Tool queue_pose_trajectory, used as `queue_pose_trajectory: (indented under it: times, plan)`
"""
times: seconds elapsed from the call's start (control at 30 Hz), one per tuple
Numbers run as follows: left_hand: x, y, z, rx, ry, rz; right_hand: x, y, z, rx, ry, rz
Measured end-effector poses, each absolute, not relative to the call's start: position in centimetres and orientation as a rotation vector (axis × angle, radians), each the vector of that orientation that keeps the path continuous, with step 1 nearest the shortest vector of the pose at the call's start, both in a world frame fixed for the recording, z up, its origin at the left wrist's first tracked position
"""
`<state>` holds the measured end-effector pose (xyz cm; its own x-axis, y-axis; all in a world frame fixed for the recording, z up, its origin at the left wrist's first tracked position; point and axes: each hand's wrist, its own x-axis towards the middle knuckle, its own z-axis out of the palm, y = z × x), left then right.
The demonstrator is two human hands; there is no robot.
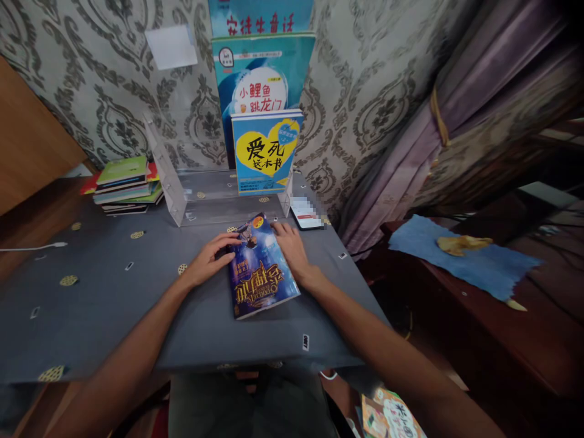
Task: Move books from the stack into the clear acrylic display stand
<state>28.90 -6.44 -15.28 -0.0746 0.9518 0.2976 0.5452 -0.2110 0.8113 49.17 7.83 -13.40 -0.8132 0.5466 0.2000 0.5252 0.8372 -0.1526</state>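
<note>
A blue-purple paperback book (262, 267) with gold lettering lies on the cloth-covered table, its cover facing up and its print upside down to me. My left hand (210, 260) rests at the book's left edge, thumb and fingers apart, fingertips touching the cover. Along the right edge lies my right hand (294, 252), fingers stretched out toward the far corner; its thumb is hard to make out. Behind the book stands a clear acrylic rack (168, 176). Several books are propped upright there, with a blue and yellow book (264, 155) in front and a teal book (255, 67) behind.
A stack of books (128, 188) sits at the back left. A phone (308, 214) lies right of the rack. A white cable (34, 247) crosses the left side. Beyond the table's right edge, a blue cloth (460, 258) lies on a dark red surface. A purple curtain (410, 158) hangs behind.
</note>
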Motion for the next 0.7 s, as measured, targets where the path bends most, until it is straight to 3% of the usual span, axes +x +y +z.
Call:
queue_pose_trajectory:
  times: [0.1, 0.2, 0.4, 0.7]
  plan:
    - [29.0, -6.5, -15.7, 1.907, 1.654, 1.079, 49.7, 9.6, -13.2, -0.931, -2.754, 0.056]
    - [29.1, -6.5, -16.1, 2.034, 1.666, 0.946, 50.1, 10.7, -13.5, -1.007, -2.66, 0.175]
    - [29.1, -6.5, -16.5, 2.127, 1.666, 0.918, 49.4, 10.5, -15.0, -0.689, -2.648, 0.396]
    - [29.1, -6.0, -16.9, 2.13, 1.871, 0.944, 49.0, 9.4, -15.1, -0.753, -2.756, 0.182]
